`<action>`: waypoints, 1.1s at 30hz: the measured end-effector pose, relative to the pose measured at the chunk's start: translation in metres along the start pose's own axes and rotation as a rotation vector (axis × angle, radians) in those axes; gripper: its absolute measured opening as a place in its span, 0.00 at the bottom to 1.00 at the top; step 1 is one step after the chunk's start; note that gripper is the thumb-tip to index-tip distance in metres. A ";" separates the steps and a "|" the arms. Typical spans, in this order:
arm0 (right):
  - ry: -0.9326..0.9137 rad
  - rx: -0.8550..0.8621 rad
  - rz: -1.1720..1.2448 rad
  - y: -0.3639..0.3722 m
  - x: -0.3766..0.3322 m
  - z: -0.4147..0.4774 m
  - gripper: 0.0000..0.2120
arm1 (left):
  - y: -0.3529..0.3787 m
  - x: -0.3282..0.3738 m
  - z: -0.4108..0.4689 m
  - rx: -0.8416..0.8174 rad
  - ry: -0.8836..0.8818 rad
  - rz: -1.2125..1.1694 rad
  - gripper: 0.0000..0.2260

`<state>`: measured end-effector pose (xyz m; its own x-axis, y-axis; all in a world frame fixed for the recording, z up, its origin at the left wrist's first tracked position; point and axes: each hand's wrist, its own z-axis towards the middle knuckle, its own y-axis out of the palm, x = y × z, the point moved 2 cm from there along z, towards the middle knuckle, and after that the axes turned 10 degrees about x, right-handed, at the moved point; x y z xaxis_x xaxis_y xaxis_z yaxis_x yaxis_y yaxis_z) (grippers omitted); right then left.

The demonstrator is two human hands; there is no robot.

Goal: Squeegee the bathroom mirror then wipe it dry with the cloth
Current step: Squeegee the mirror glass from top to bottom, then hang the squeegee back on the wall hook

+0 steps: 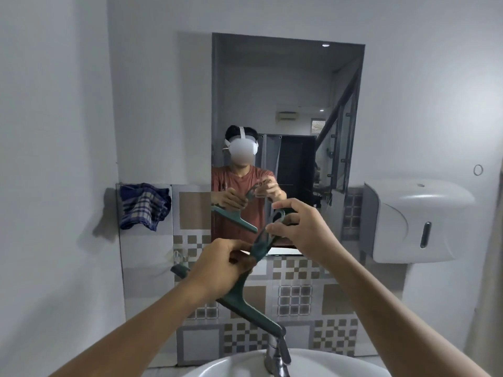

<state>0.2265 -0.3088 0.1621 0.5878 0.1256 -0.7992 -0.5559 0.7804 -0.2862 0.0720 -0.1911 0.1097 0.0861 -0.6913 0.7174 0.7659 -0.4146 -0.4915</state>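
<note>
A dark green squeegee (245,303) is held in front of the tall wall mirror (288,104), its blade slanting down to the right above the tap. My left hand (223,265) grips the neck just above the blade. My right hand (299,227) pinches the upper end of the handle near the mirror's bottom edge. The blade is off the glass. A blue checked cloth (144,209) hangs on the wall to the left of the mirror. Both hands and the squeegee show reflected in the mirror.
A white basin (223,363) with a chrome tap (276,352) is directly below. A white paper dispenser (416,221) is mounted on the right wall. Patterned tiles (296,292) cover the wall under the mirror. A small hook (178,257) sits on the tiles at left.
</note>
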 end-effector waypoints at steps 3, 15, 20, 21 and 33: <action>-0.020 0.023 0.115 0.011 -0.006 0.003 0.16 | -0.004 0.009 -0.002 0.025 -0.040 -0.114 0.08; -0.002 -0.261 0.253 0.082 0.002 -0.011 0.26 | -0.042 -0.028 -0.023 0.215 -0.142 -0.294 0.24; 0.097 -0.294 0.335 0.140 0.026 -0.013 0.25 | -0.059 -0.069 -0.036 0.267 -0.192 -0.281 0.22; 0.123 -0.294 0.357 0.153 0.033 -0.013 0.25 | -0.061 -0.079 -0.038 0.283 -0.205 -0.274 0.21; 0.249 -0.220 0.324 0.261 0.094 0.010 0.23 | -0.073 -0.191 -0.006 0.390 -0.285 -0.059 0.16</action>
<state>0.1422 -0.0875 0.0175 0.2190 0.1698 -0.9608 -0.8148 0.5736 -0.0843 -0.0044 -0.0325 0.0059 0.1644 -0.4611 0.8720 0.9518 -0.1578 -0.2629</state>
